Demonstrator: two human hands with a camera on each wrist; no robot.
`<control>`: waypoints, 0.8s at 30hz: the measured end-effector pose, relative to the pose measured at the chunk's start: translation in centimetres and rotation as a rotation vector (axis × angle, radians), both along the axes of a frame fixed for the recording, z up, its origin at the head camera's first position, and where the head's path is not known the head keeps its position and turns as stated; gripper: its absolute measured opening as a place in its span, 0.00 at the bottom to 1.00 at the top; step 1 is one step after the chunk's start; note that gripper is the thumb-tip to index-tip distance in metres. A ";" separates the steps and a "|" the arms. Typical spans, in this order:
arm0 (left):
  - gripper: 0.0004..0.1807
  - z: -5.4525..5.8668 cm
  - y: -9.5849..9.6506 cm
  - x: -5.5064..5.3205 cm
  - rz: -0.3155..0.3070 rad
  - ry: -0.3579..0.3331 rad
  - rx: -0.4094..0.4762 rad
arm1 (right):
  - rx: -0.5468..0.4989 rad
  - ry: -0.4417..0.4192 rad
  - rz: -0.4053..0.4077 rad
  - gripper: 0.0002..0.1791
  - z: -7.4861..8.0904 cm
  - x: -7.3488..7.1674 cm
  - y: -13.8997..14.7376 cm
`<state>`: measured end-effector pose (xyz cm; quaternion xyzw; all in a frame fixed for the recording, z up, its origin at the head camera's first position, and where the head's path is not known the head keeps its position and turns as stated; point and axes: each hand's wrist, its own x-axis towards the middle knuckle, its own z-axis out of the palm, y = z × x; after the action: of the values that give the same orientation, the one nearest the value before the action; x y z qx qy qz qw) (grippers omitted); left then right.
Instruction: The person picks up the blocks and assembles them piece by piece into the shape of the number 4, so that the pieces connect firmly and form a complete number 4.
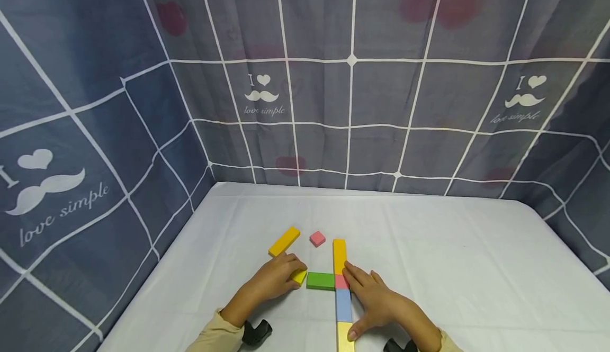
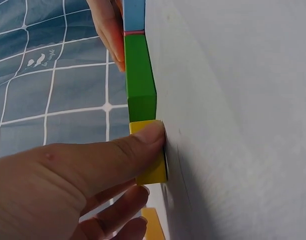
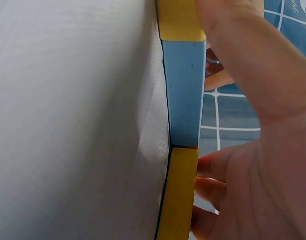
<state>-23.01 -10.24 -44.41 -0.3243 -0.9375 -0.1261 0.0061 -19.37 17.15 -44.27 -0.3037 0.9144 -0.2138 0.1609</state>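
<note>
My left hand (image 1: 280, 276) pinches a small yellow block (image 2: 152, 170) between thumb and fingers, at the left end of a green block (image 1: 321, 281). The green block lies crosswise, its right end against a pink block (image 1: 341, 282) in a lengthwise row. That row runs from a yellow block (image 1: 339, 255) at the far end through the pink one and a blue block (image 1: 343, 305) to a pale yellow block (image 1: 344, 337). Along the row's right side rests my right hand (image 1: 376, 300), fingers extended by the pink and far yellow blocks, thumb touching the pale yellow one.
Beyond my left hand a long yellow block (image 1: 284, 241) lies slanted. A loose pink block (image 1: 317, 238) sits between it and the row. A white cloth (image 1: 452, 256) covers the table, and grey-blue checked curtains (image 1: 314, 92) hang behind and at the sides.
</note>
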 end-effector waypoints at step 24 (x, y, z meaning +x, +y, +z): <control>0.21 0.3 -0.1 -0.2 0.013 -0.038 -0.003 | 0.016 -0.004 -0.010 0.67 0.0 0.1 0.0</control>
<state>-23.17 -10.31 -44.11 -0.3158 -0.9397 -0.1308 -0.0114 -19.29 17.11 -44.26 -0.2974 0.9173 -0.2077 0.1640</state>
